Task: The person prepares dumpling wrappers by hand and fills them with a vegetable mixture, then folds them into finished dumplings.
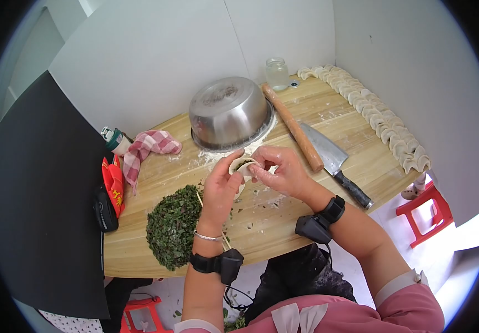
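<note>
Between my hands, above the wooden table, is a dumpling [243, 165], its round wrapper partly folded around dark green filling. My left hand [220, 186] cradles it with thumb and fingers. At its right edge, the fingers of my right hand [280, 171] pinch the dough. Some pale dough shows below the hands, partly hidden by them. A big heap of chopped green filling [172, 230] lies to the left of my left wrist. Chopsticks [226, 242] rest by the heap, partly covered by my left hand.
An upturned metal basin [229, 114] stands at the back on floury wood. Right of it lie a rolling pin [293, 127] and a cleaver [328, 152]. Rows of folded dumplings [381, 119] line the right edge. A glass jar [276, 75] and checked cloth [148, 149] are nearby.
</note>
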Demonstrator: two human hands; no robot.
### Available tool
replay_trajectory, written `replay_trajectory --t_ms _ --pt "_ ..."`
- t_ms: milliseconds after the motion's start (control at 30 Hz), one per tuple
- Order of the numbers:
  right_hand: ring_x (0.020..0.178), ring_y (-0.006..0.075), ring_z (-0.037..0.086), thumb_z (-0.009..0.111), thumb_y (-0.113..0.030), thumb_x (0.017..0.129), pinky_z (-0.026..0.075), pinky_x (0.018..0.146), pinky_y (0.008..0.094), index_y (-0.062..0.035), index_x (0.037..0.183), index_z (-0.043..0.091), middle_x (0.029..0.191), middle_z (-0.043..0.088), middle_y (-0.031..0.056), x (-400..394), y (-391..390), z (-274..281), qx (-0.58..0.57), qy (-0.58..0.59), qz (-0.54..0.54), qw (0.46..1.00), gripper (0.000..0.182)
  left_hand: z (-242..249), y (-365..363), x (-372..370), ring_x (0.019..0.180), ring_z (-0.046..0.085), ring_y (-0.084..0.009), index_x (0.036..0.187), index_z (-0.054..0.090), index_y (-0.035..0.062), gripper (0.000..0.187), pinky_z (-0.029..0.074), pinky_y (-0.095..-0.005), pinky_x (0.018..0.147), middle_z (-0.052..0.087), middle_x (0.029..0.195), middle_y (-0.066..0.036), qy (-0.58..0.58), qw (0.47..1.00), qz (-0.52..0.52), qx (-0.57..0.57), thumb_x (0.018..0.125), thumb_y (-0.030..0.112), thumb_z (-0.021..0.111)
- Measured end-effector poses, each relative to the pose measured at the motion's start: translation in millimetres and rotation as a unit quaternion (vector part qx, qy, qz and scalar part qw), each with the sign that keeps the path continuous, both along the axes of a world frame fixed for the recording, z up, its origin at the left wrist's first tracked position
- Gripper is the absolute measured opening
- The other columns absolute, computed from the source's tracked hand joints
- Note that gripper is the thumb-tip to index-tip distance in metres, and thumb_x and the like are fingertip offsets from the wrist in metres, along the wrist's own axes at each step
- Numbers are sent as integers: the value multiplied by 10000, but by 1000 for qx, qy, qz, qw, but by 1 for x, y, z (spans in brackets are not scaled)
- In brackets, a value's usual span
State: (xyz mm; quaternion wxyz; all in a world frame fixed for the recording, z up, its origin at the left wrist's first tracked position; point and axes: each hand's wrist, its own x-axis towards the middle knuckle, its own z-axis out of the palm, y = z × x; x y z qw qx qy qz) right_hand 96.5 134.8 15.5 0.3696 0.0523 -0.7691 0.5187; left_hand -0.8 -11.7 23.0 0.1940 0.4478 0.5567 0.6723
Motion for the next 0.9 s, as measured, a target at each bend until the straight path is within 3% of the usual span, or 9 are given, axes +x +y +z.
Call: replay_trajectory --t_ms 233,333,433,500,633,900 --pt "547 54 554 638 -120 842 411 493 221 -22 683 514 580 528 15 1 -5 4 -90 -42 30 995 225 5 0 3 753 499 -69 1252 533 4 356 395 -198 598 574 1001 -17 151 987 42 -25 961 188 441" --pt "540 55 532 636 -127 841 401 491 224 -25 674 507 572 520 15 0 -4 1 -60 -44 18 997 235 6 0 5 778 524 -121 1226 540 -23 341 441 -244 692 537 972 -71 144 988 46 -30 974 194 461" --pt "528 59 498 631 -134 843 391 490 230 -25 663 499 574 518 16 1 -3 2 -50 -45 14 998 248 7 -2 4 765 530 -130 1203 557 -27 327 448 -255 682 555 990 -85 166 983 61 -58 979 182 443" --pt "609 70 609 616 -96 873 417 505 204 -25 688 502 662 511 1 2 -1 2 -4 -63 18 998 228 7 -1 5 759 529 -132 1194 565 -26 327 448 -258 675 563 978 -88 183 979 70 -49 980 188 441" --pt "601 74 609 617 -98 870 416 500 208 -24 685 506 650 515 12 1 0 1 22 -62 5 998 228 4 -1 4 755 529 -135 1180 578 -22 336 441 -259 662 576 924 -87 246 963 106 -41 976 215 455" --pt "594 85 605 620 -85 856 413 498 217 -30 664 490 632 526 24 0 1 1 44 -36 14 998 238 4 -1 5 790 546 -159 1129 606 -34 293 443 -265 688 585 928 -108 195 977 85 -22 934 164 514"
